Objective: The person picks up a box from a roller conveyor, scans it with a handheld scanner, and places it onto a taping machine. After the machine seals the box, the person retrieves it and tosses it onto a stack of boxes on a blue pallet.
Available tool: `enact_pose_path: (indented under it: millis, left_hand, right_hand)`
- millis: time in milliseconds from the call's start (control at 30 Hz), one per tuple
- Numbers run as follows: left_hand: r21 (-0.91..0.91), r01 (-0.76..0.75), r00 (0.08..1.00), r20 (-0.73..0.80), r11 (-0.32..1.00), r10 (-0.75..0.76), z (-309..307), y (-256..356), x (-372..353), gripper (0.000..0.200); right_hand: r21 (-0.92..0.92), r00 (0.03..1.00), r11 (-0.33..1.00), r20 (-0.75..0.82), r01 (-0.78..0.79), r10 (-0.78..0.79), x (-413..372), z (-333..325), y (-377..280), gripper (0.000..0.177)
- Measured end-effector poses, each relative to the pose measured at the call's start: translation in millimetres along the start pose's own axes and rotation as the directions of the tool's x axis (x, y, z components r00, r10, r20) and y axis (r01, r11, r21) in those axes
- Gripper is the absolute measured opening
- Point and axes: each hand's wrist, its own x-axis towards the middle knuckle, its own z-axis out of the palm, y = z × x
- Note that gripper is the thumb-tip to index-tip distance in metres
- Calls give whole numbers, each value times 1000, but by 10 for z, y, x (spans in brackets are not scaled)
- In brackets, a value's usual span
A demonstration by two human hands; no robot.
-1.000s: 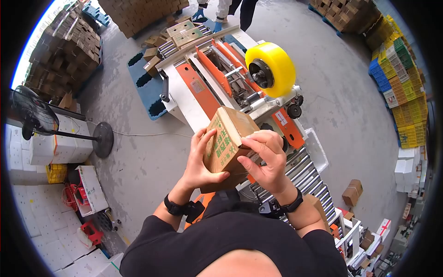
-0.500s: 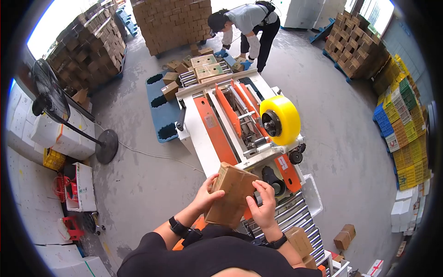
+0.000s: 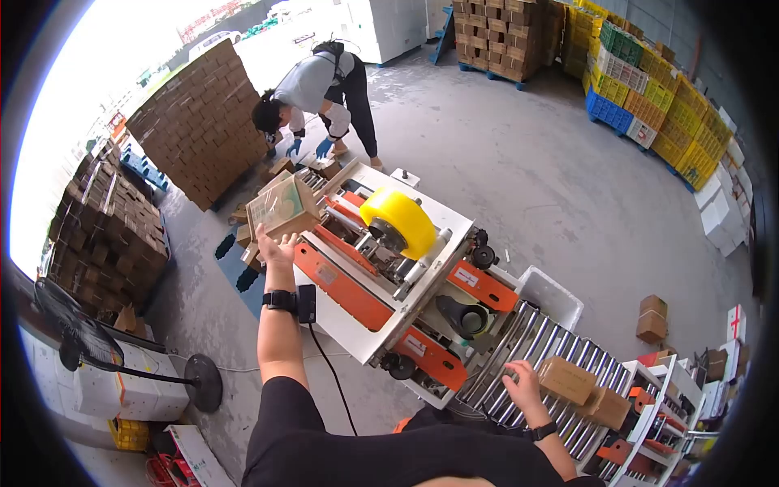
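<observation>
My left hand (image 3: pixel 277 247) is stretched far forward, palm up and fingers spread. Right beyond its fingertips a taped cardboard box (image 3: pixel 286 207) sits tilted over the far-left side of the carton sealing machine (image 3: pixel 369 347). Green print shows through the clear tape on the box. Low on the right, my right hand (image 3: pixel 523 385) hovers over the roller conveyor (image 3: pixel 519 334) with loosely curled, parted fingers and nothing in them. Just right of it a closed cardboard box (image 3: pixel 567 379) lies on the rollers, with another box (image 3: pixel 605 407) behind it.
A yellow tape roll (image 3: pixel 399 222) stands on top of the machine. Past its far end a co-worker (image 3: pixel 312 85) in blue gloves bends over boxes. Stacked cartons (image 3: pixel 199 122) rise at the back left, and a floor fan (image 3: pixel 203 381) stands left. Yellow crates (image 3: pixel 698 122) line the right.
The box that was between both hands is now at the machine's far left, beyond my open left hand. My right hand has moved to the conveyor boxes. The view has turned right.
</observation>
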Motion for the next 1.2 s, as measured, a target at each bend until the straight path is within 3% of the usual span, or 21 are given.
enact_pose_path:
  millis: [33,133,233,300,333,400,467,567,600,633,667,767,867,933,1100,1167,1200]
  left_hand:
    - [-56,-1,990,-144,998,-7,94,-97,-5,77]
    - [120,-164,986,44,979,160,239,-464,-667,47]
    - [280,-431,886,312,858,343,137,-1006,-1454,26]
    - [313,-384,868,442,869,225,-35,-1402,-2187,16]
    - [379,-290,882,463,879,92,-117,-1598,-2615,13]
    - [574,-234,760,612,784,-221,-444,-1883,-3246,9]
    - [708,-114,666,575,697,-475,-784,-2109,-3668,7]
    - [808,-220,518,572,547,-636,-932,-2259,-3920,7]
    - [813,-263,522,572,519,-632,-875,-2298,-3985,7]
    - [818,-308,530,572,486,-626,-777,-2352,-4034,8]
    - [768,-475,479,636,430,-606,-706,-2421,-4040,12]
    - [650,-722,365,650,238,-667,-367,-2608,-4214,21]
    - [574,-800,314,646,172,-696,-247,-2885,-4475,27]
    - [588,-791,311,624,168,-717,-275,-3011,-4714,31]
    - [676,-726,393,563,131,-727,-554,-2960,-5234,32]
    - [725,-684,475,529,83,-703,-735,-2885,-5285,32]
    - [743,-666,502,512,66,-697,-823,-2864,-5289,32]
  right_hand:
    - [-24,999,999,-26,-24,23,-83,-79,67,26]
    - [-75,984,982,-63,-174,169,-376,-234,349,26]
    - [-161,948,934,-39,-319,317,-659,-353,686,27]
    - [-200,923,904,-14,-379,384,-953,-391,1000,29]
    - [-293,909,869,4,-398,418,-1060,-456,1051,31]
    - [-342,887,828,-34,-444,461,-1312,-601,1207,37]
    - [-412,873,774,-142,-481,467,-1472,-855,1287,46]
    - [-456,839,705,-283,-543,464,-1577,-1375,1470,65]
    - [-501,844,679,-326,-536,426,-1592,-1525,1538,72]
    - [-549,826,624,-282,-556,488,-1603,-1647,1695,84]
    - [-563,843,637,-246,-526,479,-1598,-1720,1831,91]
    - [-594,912,723,-47,-353,407,-1402,-1808,1969,104]
    - [-611,923,776,187,-159,336,-1074,-1617,2161,109]
    - [-698,914,711,232,-82,333,-851,-1473,2301,105]
    - [-546,899,817,243,-184,364,-419,-1615,2343,96]
    - [-443,841,892,447,-88,305,-138,-1676,2258,92]
    - [-363,807,930,564,56,172,-17,-1669,2226,88]
